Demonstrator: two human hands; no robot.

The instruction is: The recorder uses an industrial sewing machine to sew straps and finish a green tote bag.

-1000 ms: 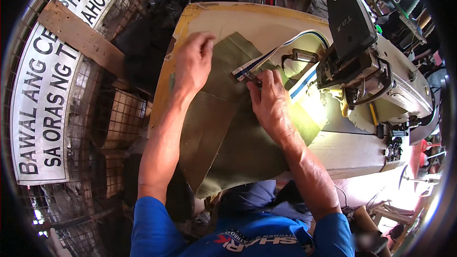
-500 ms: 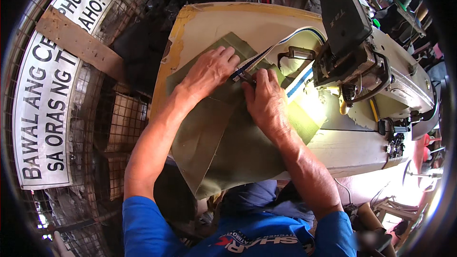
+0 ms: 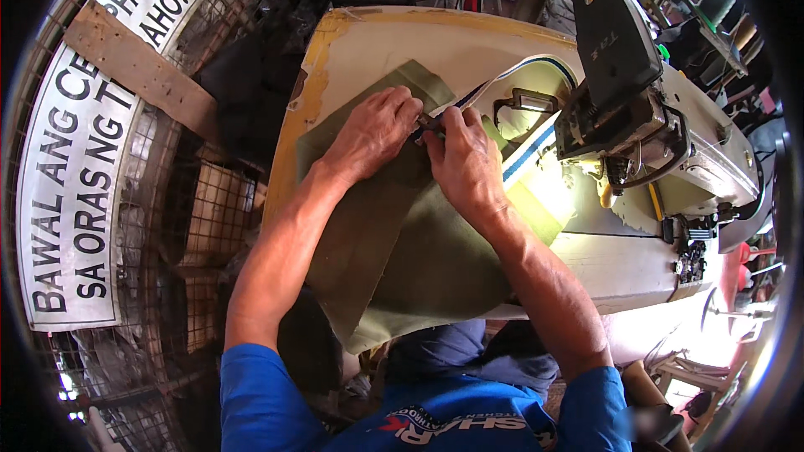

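A large olive-green fabric piece (image 3: 444, 251) lies over the sewing machine table and hangs over its near edge. My left hand (image 3: 377, 130) is closed over its upper part, fingers pinched at the end of a blue-and-white webbing strap (image 3: 529, 151). Close beside it, my right hand (image 3: 465, 159) is closed on a small dark metal tool (image 3: 430, 121), mostly hidden by fingers; its kind cannot be made out. From there the strap loops up and round to the right, back towards the lit needle area.
On the right stands the sewing machine (image 3: 703, 130), its dark upright plate (image 3: 615, 33) beside my right hand. A dark metal frame (image 3: 526, 105) sits inside the strap's loop. The pale table (image 3: 368, 50) has a worn, yellowed edge. Wire mesh with a white sign (image 3: 75, 201) rises at left.
My hands have come closer together, the left fingertips now meeting the small tool at the strap's end. The fabric has shifted slightly to the right.
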